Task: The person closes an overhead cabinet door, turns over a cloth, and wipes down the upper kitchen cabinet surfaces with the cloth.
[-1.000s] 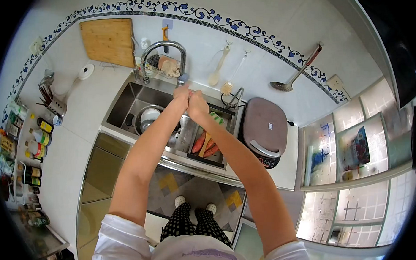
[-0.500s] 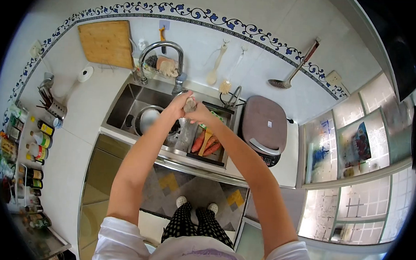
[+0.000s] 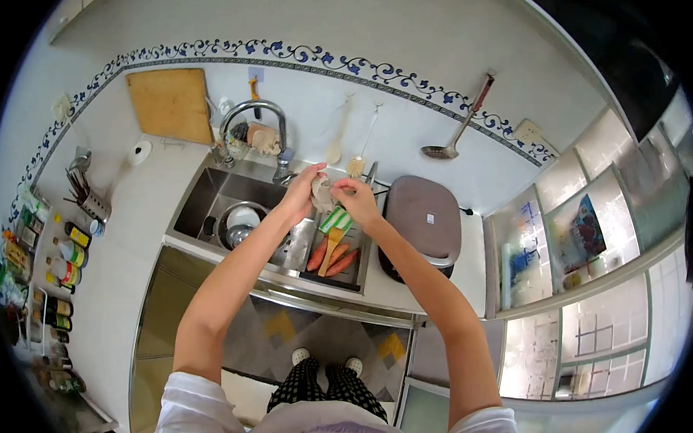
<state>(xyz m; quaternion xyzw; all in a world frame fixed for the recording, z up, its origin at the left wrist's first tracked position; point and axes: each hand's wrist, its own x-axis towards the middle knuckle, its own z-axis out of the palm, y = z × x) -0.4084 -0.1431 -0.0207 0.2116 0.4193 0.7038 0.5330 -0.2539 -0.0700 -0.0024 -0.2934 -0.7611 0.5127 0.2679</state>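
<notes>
A crumpled, greyish-beige thin cloth (image 3: 322, 193) is held up between my two hands, over the right part of the sink. My left hand (image 3: 303, 190) is closed on its left side. On its right side, the fingers of my right hand (image 3: 353, 198) pinch it. Just below my hands is a green-and-white striped item (image 3: 336, 219). A wooden spatula (image 3: 331, 249) lies across several orange-red carrots (image 3: 343, 261) in a dark-edged tray (image 3: 329, 281). To the left, a metal pan (image 3: 227, 237) with a white bowl and a ladle sits in the sink basin.
The arched faucet (image 3: 260, 105) stands behind the sink. A brown electric griddle (image 3: 423, 219) occupies the counter at right. A cutting board (image 3: 167, 103) leans on the wall, bottles (image 3: 70, 253) line the left side, and a skimmer (image 3: 440, 152) hangs at right.
My hands were pressed together around the bunched cloth. They are now farther apart and slightly lower, with the cloth loosened between them. The view has tilted upward.
</notes>
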